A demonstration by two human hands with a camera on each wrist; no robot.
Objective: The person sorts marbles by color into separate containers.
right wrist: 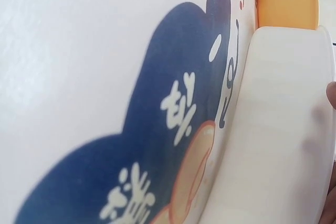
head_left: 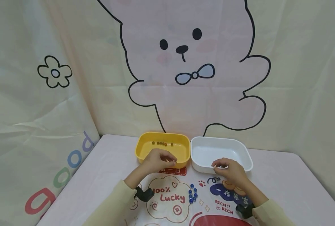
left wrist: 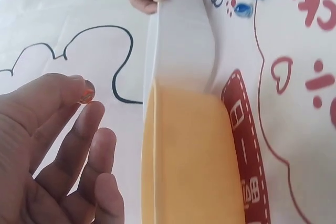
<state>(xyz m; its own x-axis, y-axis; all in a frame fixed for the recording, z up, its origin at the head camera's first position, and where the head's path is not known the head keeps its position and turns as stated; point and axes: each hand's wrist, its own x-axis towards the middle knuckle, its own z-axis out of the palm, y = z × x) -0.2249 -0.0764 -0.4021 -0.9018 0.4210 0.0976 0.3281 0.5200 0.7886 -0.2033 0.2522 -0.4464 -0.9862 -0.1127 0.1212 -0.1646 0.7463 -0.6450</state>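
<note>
My left hand [head_left: 159, 160] is over the near rim of a yellow bin [head_left: 139, 153]. Between its thumb and index finger it pinches an amber glass marble [left wrist: 88, 93]; the other fingers are loosely bent. Several similar brown marbles [head_left: 162, 143] lie along the far side of the yellow bin. My right hand [head_left: 231, 171] is at the near rim of a white bin [head_left: 195, 163], thumb and fingers bent close together. Whether it holds anything is hidden, and the right wrist view catches only bits of its fingers [right wrist: 331, 95] beyond the rim.
Several blue marbles [head_left: 193, 194] lie in a loose group on the printed tablecloth [head_left: 167, 201], nearer than the bins. The two bins stand side by side, close together. Behind them hangs a curtain [head_left: 212, 106] with a bear drawing.
</note>
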